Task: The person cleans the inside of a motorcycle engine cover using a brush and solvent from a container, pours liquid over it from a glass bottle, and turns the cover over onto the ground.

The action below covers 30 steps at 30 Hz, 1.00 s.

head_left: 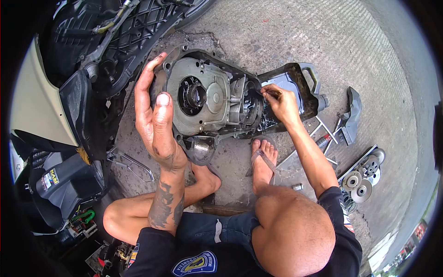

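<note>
A grey metal engine case (217,97) with a round bore lies tilted in front of me, wet and dark with oil at its right end. My left hand (159,117) is at its left end, long fingers along the outer edge and thumb raised, bracing the case. At the right end my right hand (282,107) has its fingers pinched together beside the oily opening. What they hold, if anything, is too small to make out. Under that end lies a cut-open jerry can (310,94) with dark, shiny fluid in it.
A partly stripped scooter (92,87) stands at the left. On the concrete to the right lie a cross-shaped wrench (328,147), a dark plastic part (353,115) and a tray with pulley parts (364,177). A small metal socket (298,187) lies near my knee.
</note>
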Each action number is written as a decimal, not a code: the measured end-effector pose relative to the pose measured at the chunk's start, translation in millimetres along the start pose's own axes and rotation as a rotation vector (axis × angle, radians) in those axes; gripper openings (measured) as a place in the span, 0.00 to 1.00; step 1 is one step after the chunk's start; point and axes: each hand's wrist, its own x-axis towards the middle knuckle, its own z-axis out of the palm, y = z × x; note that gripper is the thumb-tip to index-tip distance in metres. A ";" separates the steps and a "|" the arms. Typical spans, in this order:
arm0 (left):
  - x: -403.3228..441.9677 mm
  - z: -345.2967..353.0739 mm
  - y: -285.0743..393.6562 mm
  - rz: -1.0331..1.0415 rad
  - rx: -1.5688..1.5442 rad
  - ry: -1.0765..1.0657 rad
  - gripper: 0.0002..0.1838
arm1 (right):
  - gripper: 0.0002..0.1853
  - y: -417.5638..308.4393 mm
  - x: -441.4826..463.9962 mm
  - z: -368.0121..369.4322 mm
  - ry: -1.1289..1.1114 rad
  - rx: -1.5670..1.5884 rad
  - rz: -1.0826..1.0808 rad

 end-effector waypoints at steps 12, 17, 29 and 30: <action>-2.3 1.4 3.1 0.004 0.010 0.000 0.32 | 0.07 -37.7 -45.8 -9.9 -0.216 -0.100 0.134; -3.0 -2.3 1.3 0.023 0.033 -0.005 0.32 | 0.08 -29.5 -29.0 -23.9 -0.067 0.098 0.267; -3.0 2.9 3.8 -0.019 -0.062 0.014 0.30 | 0.11 -25.4 -60.2 -16.3 -0.064 -0.162 0.259; -2.5 2.6 3.7 -0.018 -0.064 0.014 0.30 | 0.12 -38.9 -63.8 -17.3 -0.072 -0.145 0.307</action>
